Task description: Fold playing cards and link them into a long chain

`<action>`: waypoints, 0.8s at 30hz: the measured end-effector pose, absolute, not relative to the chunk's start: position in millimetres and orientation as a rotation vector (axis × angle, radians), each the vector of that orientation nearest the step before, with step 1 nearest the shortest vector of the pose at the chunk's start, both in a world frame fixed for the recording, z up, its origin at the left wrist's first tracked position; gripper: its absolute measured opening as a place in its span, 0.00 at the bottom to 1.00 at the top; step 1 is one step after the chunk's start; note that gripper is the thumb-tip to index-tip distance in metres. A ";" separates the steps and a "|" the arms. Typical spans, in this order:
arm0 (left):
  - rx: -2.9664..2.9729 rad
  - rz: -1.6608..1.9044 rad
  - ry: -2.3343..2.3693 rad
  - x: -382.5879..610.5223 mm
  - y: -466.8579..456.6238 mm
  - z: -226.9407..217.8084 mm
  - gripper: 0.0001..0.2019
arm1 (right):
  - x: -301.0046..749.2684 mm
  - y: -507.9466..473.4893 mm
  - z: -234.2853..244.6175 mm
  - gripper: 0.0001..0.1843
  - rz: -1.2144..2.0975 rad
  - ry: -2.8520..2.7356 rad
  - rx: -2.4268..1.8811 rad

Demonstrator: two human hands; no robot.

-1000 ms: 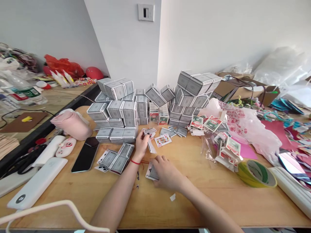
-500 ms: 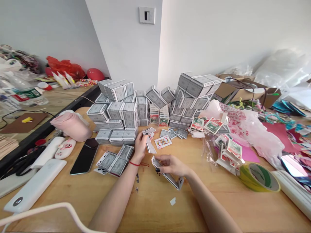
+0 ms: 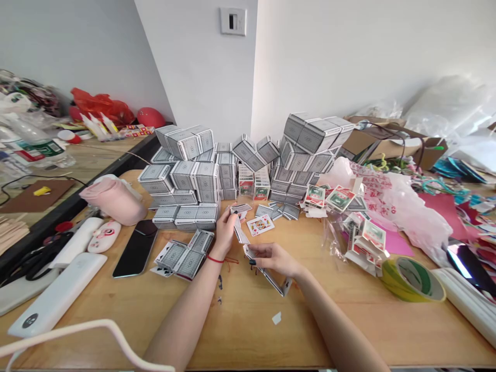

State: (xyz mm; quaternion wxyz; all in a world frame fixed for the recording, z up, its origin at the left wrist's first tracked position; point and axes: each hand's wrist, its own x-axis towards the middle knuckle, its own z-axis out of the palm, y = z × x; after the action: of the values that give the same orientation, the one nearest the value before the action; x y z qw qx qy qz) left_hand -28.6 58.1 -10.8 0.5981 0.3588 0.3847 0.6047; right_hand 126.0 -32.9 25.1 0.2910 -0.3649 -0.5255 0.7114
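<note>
My left hand (image 3: 225, 231) grips a folded playing card (image 3: 241, 233) whose ends stick out to the right. Closer to me, my right hand (image 3: 277, 260) is closed on another folded playing card (image 3: 274, 282), its bent end pointing down and right. The two cards nearly meet; whether they touch I cannot tell. Just beyond lies a face-up king card (image 3: 260, 225), with several grey-backed folded cards (image 3: 277, 211) behind it. To the left of my left forearm sits a small pile of folded cards (image 3: 188, 256).
Blocks built from folded cards (image 3: 196, 181) rise at the back left, with more card blocks (image 3: 306, 150) at the back right. Opened card boxes (image 3: 370, 240) and a yellow tape roll (image 3: 413, 280) lie right. A phone (image 3: 135, 249) and white power bank (image 3: 58, 294) lie left.
My right hand has shifted slightly, and its card has tilted up a little closer to the card in my left hand. Both hands keep their hold.
</note>
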 end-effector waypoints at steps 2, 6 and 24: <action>0.846 1.393 0.903 -29.2 56.7 -8.9 0.22 | 125.9 -32.9 25.2 0.29 1.902 -1.397 -0.971; 0.900 1.373 0.935 -29.9 54.0 -5.6 0.22 | 126.3 -33.6 26.0 0.28 1.887 -1.427 -0.961; 1.056 1.349 0.982 -30.3 52.9 -4.9 0.21 | 129.7 -35.5 27.0 0.28 1.890 -1.506 -0.992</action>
State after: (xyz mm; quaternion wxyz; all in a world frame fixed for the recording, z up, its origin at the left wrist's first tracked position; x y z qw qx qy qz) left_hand -30.3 52.9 -4.9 0.5510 0.4462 0.4148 0.5703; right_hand 129.7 -35.5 27.0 0.2614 -0.3665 -0.5565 0.6983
